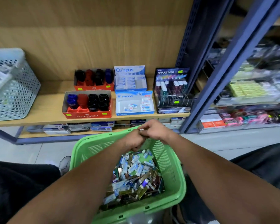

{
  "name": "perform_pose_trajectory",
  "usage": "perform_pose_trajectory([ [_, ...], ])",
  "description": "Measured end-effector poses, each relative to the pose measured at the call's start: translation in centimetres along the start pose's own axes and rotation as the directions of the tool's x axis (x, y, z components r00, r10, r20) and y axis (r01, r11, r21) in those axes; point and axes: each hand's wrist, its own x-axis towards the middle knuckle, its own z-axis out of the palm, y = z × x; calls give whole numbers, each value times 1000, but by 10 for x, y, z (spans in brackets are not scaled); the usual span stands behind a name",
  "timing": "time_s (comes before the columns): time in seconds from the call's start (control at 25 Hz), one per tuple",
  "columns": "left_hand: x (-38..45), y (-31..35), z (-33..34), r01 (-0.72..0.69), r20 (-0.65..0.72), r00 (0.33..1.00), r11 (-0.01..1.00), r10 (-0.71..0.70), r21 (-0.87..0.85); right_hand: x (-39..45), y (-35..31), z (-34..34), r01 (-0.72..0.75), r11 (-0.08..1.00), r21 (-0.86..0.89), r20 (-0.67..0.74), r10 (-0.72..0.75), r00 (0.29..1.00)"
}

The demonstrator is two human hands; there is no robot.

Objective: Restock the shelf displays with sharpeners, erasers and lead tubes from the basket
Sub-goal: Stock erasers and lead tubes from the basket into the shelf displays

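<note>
green basket (168, 167) full of erasers and lead tubes; left hand (135, 140) and right hand (153, 130) meet above it, fingers curled, pinching something small, unclear what.

both hands (144, 135) meet over the green basket (171, 172) of stationery.
</note>
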Motion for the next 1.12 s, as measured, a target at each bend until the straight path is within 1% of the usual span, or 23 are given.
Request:
perform_pose_trajectory([
  [0.08,2,23,3,-46,10,999,999,45,20,-4,-5,-25,5,994,110,-29,-2,1000],
  [0.16,6,46,6,-91,-23,996,996,91,-1,-7,-9,-50,15,979,203,-71,0,997],
  [0.2,9,58,8,-104,-37,994,993,102,-61,-8,-9,-62,31,977,211,-105,-8,994],
  [0.24,13,71,8,-100,-38,995,981,95,-164,-7,-9,-76,55,978,202,-145,-26,989],
  [0.32,20,95,6,-35,-10,999,915,34,-402,-3,-6,-102,105,977,186,-240,-59,969],
  [0.36,26,105,5,6,-3,1000,876,-9,-483,-1,-3,-114,124,973,193,-285,-65,956],
  [0.4,33,114,5,29,-16,999,857,-44,-514,0,-2,-124,145,969,202,-319,-75,945],
  [0.56,61,150,10,-14,-125,990,849,-62,-528,9,1,-151,207,938,278,-381,-90,920],
  [0.64,73,167,11,-33,-150,988,872,-46,-488,14,0,-166,236,922,308,-397,-101,912],
  [0.68,78,176,11,-39,-150,988,879,-37,-476,17,-1,-176,246,925,290,-408,-113,906],
  [0.72,81,185,10,-50,-153,988,881,-26,-471,20,-3,-186,250,940,232,-420,-135,898],
  [0.76,84,194,9,-63,-158,987,879,-14,-473,23,-7,-196,235,963,135,-435,-155,887],
  [0.84,93,210,4,-103,-181,983,878,19,-468,30,-16,-217,174,981,-84,-486,-192,853],
  [0.88,101,215,-1,-123,-213,977,891,30,-437,35,-21,-225,130,978,-165,-519,-198,832],
  [0.92,107,218,-7,-143,-275,961,917,38,-373,41,-25,-232,67,970,-232,-549,-188,814],
  [0.96,115,218,-13,-160,-365,930,948,51,-276,47,-28,-236,-14,956,-292,-567,-162,808],
  [1.04,126,213,-25,-168,-526,842,985,125,-34,60,-31,-237,-205,883,-422,-582,-90,808],
  [1.08,128,211,-27,-168,-555,813,984,176,65,64,-30,-235,-278,827,-489,-585,-75,808],
  [1.12,129,210,-27,-174,-555,802,975,221,137,67,-30,-234,-323,775,-543,-588,-76,805],
])
